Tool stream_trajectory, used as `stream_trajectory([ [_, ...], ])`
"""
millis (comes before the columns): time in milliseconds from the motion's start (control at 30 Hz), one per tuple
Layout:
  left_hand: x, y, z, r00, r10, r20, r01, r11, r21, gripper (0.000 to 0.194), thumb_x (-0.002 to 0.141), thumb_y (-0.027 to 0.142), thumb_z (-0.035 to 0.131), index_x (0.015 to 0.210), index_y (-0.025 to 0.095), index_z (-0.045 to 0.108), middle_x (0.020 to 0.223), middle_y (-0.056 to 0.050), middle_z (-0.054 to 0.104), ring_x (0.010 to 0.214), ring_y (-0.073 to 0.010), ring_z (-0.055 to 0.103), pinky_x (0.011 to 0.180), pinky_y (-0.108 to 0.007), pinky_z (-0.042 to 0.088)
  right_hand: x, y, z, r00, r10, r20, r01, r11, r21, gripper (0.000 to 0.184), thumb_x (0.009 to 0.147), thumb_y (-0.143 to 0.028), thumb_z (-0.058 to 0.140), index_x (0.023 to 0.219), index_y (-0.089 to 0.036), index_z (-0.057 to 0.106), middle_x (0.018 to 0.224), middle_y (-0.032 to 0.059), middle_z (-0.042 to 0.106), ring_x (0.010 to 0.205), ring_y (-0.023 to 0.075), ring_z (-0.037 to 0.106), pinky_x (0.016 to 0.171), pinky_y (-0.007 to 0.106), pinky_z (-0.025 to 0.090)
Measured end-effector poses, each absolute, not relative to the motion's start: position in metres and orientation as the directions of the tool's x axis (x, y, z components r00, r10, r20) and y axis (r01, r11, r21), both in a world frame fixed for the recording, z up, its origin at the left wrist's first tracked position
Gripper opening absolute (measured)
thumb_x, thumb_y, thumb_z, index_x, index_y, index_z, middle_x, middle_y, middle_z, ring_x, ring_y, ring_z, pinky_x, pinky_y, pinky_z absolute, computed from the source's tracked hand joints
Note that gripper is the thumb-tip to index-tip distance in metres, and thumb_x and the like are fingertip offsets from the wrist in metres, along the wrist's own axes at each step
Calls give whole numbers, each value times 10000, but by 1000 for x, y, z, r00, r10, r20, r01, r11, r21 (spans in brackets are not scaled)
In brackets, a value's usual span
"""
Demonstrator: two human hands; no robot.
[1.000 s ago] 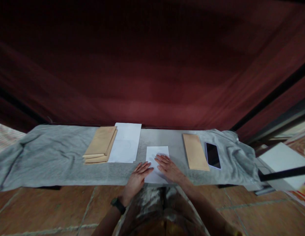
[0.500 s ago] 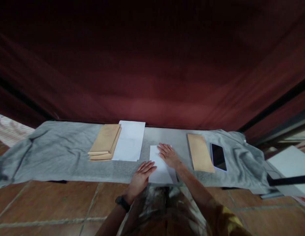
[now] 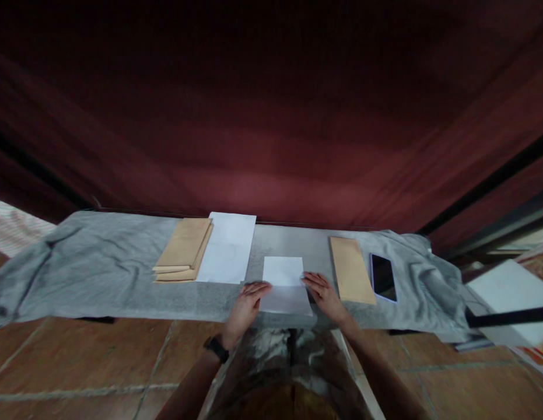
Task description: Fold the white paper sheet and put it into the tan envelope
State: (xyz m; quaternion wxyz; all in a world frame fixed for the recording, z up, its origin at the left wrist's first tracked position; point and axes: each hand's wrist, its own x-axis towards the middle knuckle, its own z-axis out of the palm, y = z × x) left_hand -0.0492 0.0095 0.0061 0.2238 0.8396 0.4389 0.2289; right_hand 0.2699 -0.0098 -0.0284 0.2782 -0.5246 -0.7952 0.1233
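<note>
A white sheet of paper lies in front of me, with a bend across its middle and its near part shaded. My left hand is closed on its left edge, fingers together and pointing right. On the opposite edge, my right hand pinches the paper between thumb and fingers. Brown envelopes sit in a small stack to the left, beside larger white sheets. One single brown envelope rests to the right of my right hand.
A phone with a pale purple case lies right of the single envelope. Grey cloth covers the long narrow table. Dark red fabric hangs behind it, and a black bar crosses at the far right.
Both hands have gone from lying flat on the paper to holding its side edges. My right hand has moved right and towards me. The paper's near part now looks bent and shaded.
</note>
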Motion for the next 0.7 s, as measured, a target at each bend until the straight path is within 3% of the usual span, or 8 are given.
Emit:
stream_trajectory([
  [233, -40, 22, -1, 356, 914, 192, 630, -387, 674, 486, 800, 3, 547, 1162, 264, 739, 1165, -46, 757, 1157, -226, 659, 1041, -434, 512, 262, -33, -28, -229, 918, 324, 792, 369, -487, 410, 932, -153, 535, 1292, -281, 685, 1425, 67, 633, 1366, 237, 544, 1169, 541, 385],
  [400, -28, 29, -8, 202, 952, 229, 639, -305, 706, 320, 894, 220, 624, 1206, 220, 693, 1183, -88, 737, 1136, -254, 665, 1026, -437, 516, 240, -24, -28, -43, 921, 386, 838, 244, -488, 257, 990, -264, 516, 1140, -244, 723, 1376, 88, 661, 1335, 248, 557, 1138, 505, 409],
  [500, -20, 31, -6, 114, 973, 202, 675, -225, 703, 411, 914, 304, 623, 1308, 188, 621, 1132, -106, 733, 1051, -262, 683, 953, -424, 543, 227, -17, -29, 61, 909, 413, 860, 163, -484, 249, 1013, -293, 481, 1090, -210, 703, 1330, 111, 677, 1311, 254, 560, 1126, 486, 408],
  [700, -8, 33, 3, 49, 981, 187, 744, -160, 649, 620, 912, 297, 604, 1497, 188, 432, 932, -39, 710, 880, -233, 692, 839, -356, 546, 216, -9, -29, 136, 872, 471, 875, 117, -469, 232, 1014, -291, 467, 950, -204, 673, 1246, 123, 679, 1269, 261, 547, 1116, 483, 397],
])
